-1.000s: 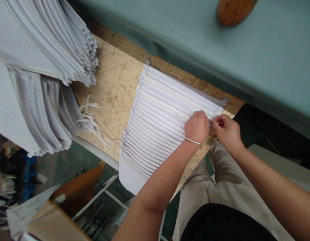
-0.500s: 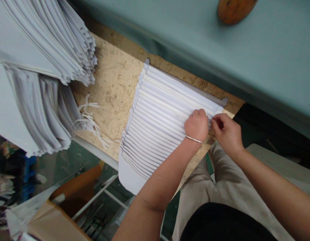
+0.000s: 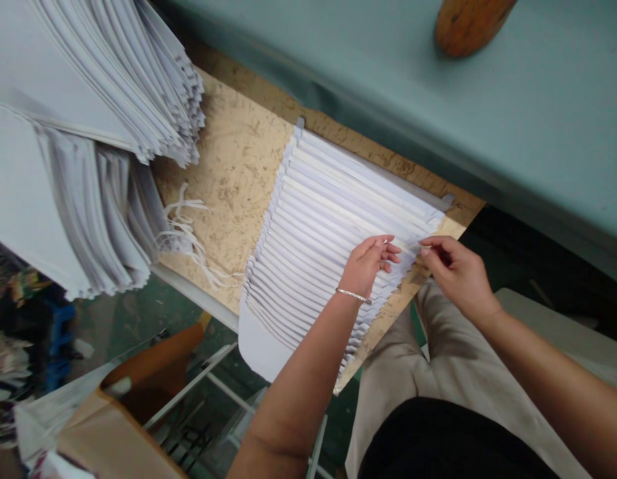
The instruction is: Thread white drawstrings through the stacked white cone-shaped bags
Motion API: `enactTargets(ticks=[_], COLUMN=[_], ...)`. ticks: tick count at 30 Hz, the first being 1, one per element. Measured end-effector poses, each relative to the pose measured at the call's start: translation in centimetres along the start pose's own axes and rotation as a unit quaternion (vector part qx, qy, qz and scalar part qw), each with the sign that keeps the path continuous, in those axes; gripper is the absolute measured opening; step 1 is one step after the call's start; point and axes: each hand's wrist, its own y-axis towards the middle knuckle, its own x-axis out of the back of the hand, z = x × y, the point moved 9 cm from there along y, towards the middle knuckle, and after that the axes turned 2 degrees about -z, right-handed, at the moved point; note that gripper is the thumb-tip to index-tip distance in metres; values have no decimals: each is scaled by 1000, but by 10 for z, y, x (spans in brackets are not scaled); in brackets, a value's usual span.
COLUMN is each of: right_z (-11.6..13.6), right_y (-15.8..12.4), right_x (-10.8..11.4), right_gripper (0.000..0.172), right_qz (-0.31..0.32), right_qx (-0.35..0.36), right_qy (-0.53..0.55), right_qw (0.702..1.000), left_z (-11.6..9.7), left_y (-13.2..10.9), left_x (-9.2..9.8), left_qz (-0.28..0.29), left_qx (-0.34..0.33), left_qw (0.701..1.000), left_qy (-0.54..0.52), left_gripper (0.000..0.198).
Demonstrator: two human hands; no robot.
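A fanned row of overlapping white paper pieces (image 3: 308,233), with narrow edges showing like steps, lies on a wooden board. Over its right part is my left hand (image 3: 368,263), wearing a bracelet, its fingers loosely bent and apart. I see nothing clearly held in it. At the right edge of the row, my right hand (image 3: 455,269) is closed in a pinch, thumb against forefinger. Whatever sits between those fingertips is too small to make out. The two hands are a short gap apart.
Thick stacks of folded white paper (image 3: 89,133) stand at the left. Thin white strips (image 3: 189,233) lie tangled on the wooden board (image 3: 233,140). A brown wooden object (image 3: 471,26) rests on the green surface (image 3: 378,60) beyond. Below left is a cardboard box (image 3: 109,432).
My left hand has moved left and down, away from the right hand, and its fingers have loosened. My right hand keeps its pinch, shifted slightly lower. The view has shifted a little.
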Motion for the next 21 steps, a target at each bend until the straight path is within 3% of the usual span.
enactTargets(ticks=[4, 10, 15, 21], right_z=[28, 43, 33, -3], right_y=[-4, -3, -9, -10], right_x=[-11, -23, -26, -20], right_gripper=[23, 23, 15, 15], right_qz=[42, 81, 75, 71], right_qx=[82, 150, 155, 43], right_qy=[-12, -78, -145, -14], right_qw=[996, 982, 974, 996], left_z=[12, 20, 38, 48], left_y=[-9, -9, -7, -8], left_x=[-16, -30, -34, -32], left_qz=[41, 70, 72, 57], left_qx=[44, 54, 55, 25], left_qw=[993, 994, 996, 992], left_qy=[-98, -71, -8, 114], left_gripper=[31, 24, 34, 52])
